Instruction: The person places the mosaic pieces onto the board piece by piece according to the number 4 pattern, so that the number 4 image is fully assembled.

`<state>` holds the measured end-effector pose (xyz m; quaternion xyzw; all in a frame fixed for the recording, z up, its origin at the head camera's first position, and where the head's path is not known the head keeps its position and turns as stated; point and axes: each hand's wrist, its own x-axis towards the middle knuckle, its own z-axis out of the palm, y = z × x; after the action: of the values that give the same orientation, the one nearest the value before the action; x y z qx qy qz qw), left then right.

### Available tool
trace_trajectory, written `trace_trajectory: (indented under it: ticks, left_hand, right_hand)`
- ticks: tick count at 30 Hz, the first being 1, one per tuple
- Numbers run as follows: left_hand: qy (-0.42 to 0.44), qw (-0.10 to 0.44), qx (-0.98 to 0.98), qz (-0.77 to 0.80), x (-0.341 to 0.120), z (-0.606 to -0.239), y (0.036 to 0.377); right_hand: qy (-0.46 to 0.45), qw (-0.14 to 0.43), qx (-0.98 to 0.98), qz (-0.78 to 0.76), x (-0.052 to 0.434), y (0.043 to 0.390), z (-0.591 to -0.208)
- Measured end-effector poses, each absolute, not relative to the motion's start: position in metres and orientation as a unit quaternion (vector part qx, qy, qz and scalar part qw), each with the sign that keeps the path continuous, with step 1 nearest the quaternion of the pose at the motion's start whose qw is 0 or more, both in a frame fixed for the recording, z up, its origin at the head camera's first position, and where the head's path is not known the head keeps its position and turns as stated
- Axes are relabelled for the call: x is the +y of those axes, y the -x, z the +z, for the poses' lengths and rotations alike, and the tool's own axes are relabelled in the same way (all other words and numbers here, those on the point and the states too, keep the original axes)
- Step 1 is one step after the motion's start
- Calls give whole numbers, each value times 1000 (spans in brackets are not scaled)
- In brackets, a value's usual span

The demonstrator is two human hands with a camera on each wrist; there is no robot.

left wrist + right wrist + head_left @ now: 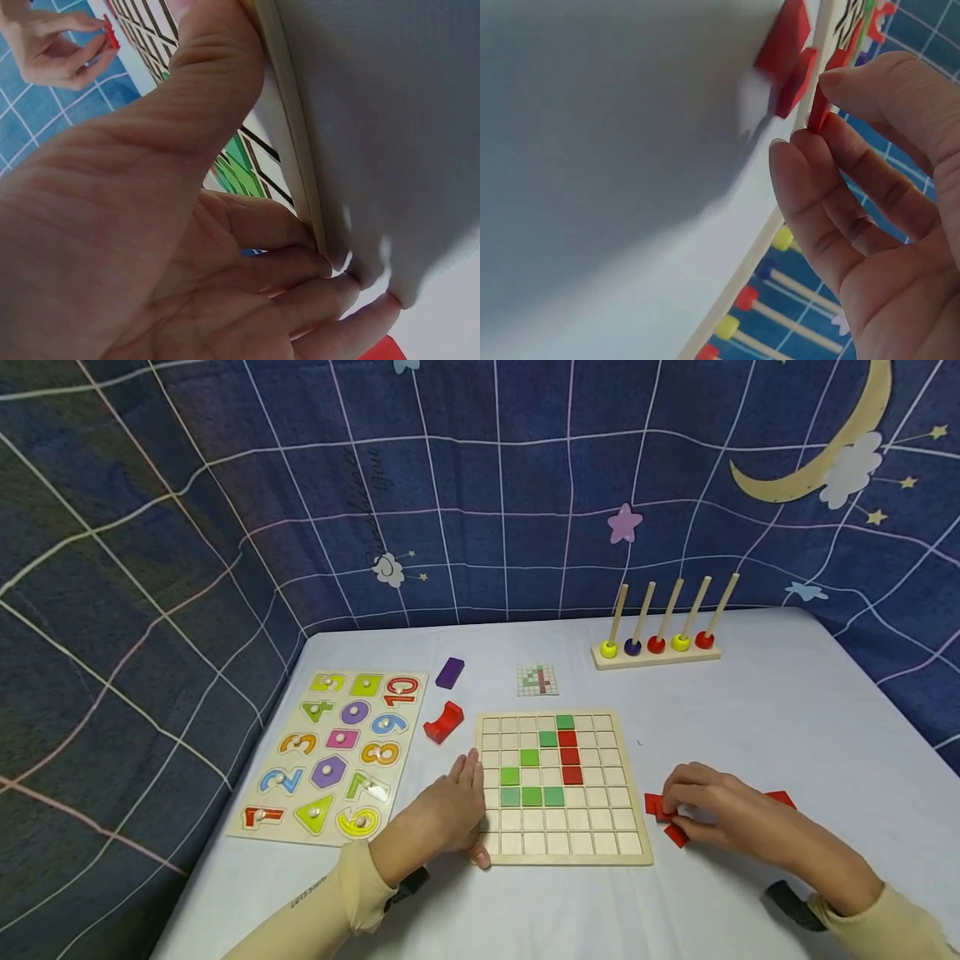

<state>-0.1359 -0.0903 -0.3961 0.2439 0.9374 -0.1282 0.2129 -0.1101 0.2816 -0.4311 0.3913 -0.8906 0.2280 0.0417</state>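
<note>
Left of your right hand lay the grid board; its fingers pinched a red tile. Your left hand, fingers relaxed, steadied the board's near-left edge.

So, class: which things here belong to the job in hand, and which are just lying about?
In use: grid board, red tiles, pattern card, left hand, right hand.
Lying about: number puzzle, peg rack, purple block, red block.
</note>
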Motion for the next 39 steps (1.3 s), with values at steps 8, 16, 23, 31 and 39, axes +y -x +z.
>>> trace_trajectory:
  ticks: [8, 16, 23, 31, 39]
  left_hand:
    - [-241, 216, 938, -122, -93, -398, 137]
    - [-239, 220, 938, -121, -93, -399, 138]
    - [-250, 212, 936, -129, -95, -398, 137]
    - [-253, 208, 936, -127, -93, -397, 137]
    - [-252, 208, 936, -128, -93, -398, 137]
  right_hand:
    - [-409, 24, -883, 230, 254, 115, -425]
    - [-441, 16, -870, 219, 216, 130, -419]
    - [-474, 16, -864, 171, 185, 149, -418]
    - [-472, 49, -865, 162, 173, 148, -421]
    - [-460, 52, -870, 171, 173, 144, -422]
